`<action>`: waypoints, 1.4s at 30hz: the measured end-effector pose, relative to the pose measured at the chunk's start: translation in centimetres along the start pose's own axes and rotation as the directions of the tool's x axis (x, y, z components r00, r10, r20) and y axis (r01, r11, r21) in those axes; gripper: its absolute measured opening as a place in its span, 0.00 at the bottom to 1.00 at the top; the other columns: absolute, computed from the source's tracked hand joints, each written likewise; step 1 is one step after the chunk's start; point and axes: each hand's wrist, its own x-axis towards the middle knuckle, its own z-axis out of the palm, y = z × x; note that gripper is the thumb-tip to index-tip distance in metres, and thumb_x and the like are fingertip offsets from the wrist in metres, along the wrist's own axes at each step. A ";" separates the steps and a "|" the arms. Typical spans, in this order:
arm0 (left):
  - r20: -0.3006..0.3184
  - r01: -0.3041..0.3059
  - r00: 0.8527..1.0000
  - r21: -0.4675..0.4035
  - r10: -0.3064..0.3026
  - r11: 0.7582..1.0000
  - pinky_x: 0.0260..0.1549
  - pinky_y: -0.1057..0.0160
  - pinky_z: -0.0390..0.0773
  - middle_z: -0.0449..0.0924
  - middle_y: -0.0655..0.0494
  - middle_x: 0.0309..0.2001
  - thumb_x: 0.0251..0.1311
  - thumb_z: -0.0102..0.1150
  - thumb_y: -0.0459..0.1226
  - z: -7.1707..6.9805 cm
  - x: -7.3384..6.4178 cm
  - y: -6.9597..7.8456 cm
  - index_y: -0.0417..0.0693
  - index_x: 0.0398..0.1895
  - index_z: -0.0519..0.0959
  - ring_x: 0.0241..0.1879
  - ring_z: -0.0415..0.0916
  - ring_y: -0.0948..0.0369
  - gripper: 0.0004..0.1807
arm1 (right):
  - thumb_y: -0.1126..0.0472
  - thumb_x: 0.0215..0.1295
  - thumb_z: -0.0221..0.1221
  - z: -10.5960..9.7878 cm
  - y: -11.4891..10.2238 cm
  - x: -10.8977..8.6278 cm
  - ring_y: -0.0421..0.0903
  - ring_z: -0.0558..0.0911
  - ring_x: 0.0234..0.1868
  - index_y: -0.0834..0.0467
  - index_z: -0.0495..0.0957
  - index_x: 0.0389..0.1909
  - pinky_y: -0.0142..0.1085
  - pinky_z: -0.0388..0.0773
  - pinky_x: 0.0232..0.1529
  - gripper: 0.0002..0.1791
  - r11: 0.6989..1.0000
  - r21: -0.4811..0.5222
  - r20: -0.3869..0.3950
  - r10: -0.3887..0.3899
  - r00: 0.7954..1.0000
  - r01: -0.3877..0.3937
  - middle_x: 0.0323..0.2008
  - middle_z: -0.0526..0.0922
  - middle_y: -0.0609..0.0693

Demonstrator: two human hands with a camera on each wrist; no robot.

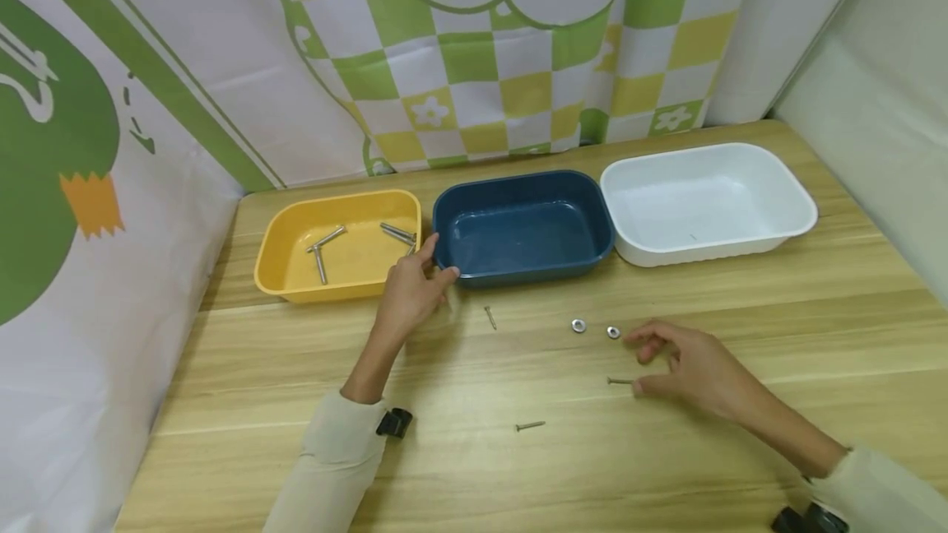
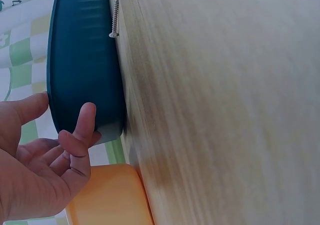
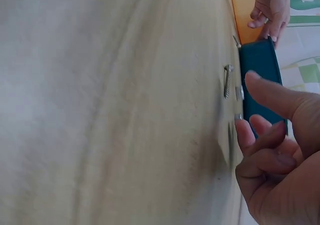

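Observation:
A dark blue tray (image 1: 526, 278) stands in the middle of the row, and my left hand (image 1: 412, 290) touches its near left corner with thumb and fingertip. Its other fingers bend loosely beside the tray's end in the left wrist view. My right hand (image 1: 692, 364) hangs low over the table, fingers half bent, holding nothing. The thumb is beside a screw (image 1: 619, 381); whether they touch I cannot tell. Just left of its fingertips lies a small round metal nut (image 1: 613, 332), with another nut (image 1: 578, 325) farther left. Two more screws lie apart: one screw (image 1: 490, 317) before the blue tray, another screw (image 1: 530, 426) nearer me.
To the left stands a yellow tray (image 1: 333, 293) with several metal bolts (image 1: 320, 264) in it. A white tray (image 1: 711, 252) stands at the right, beside the blue one. Behind the wooden table (image 1: 459, 475) hangs a green and yellow checked cloth (image 1: 474, 60).

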 end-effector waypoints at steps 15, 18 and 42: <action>0.025 0.035 0.999 0.008 -0.035 0.999 0.08 0.66 0.62 0.79 0.45 0.32 0.57 0.57 0.41 0.0 -0.1 0.3 0.47 0.67 0.55 0.19 0.76 0.51 0.36 | 0.57 0.37 0.71 1.9 0.7 -0.5 0.38 0.68 0.19 0.47 0.81 0.30 0.32 0.65 0.21 0.15 0.999 -0.046 -0.082 -0.028 0.996 0.024 0.23 0.76 0.39; 0.028 0.030 0.999 0.013 -0.031 0.999 0.09 0.65 0.62 0.78 0.45 0.25 0.57 0.57 0.41 0.1 -0.1 0.3 0.47 0.67 0.55 0.18 0.76 0.51 0.35 | 0.58 0.38 0.71 2.1 0.6 -0.5 0.37 0.72 0.23 0.46 0.81 0.28 0.32 0.67 0.26 0.12 0.996 -0.072 -0.092 -0.050 0.995 0.043 0.23 0.76 0.37; 0.007 0.035 0.999 0.011 -0.035 0.999 0.09 0.66 0.62 0.71 0.48 0.15 0.56 0.58 0.42 0.0 -0.1 0.1 0.47 0.66 0.56 0.18 0.76 0.51 0.35 | 0.62 0.45 0.67 1.4 -2.6 1.5 0.37 0.72 0.23 0.44 0.79 0.20 0.32 0.69 0.27 0.08 0.982 -0.094 -0.069 -0.169 0.983 0.162 0.25 0.79 0.36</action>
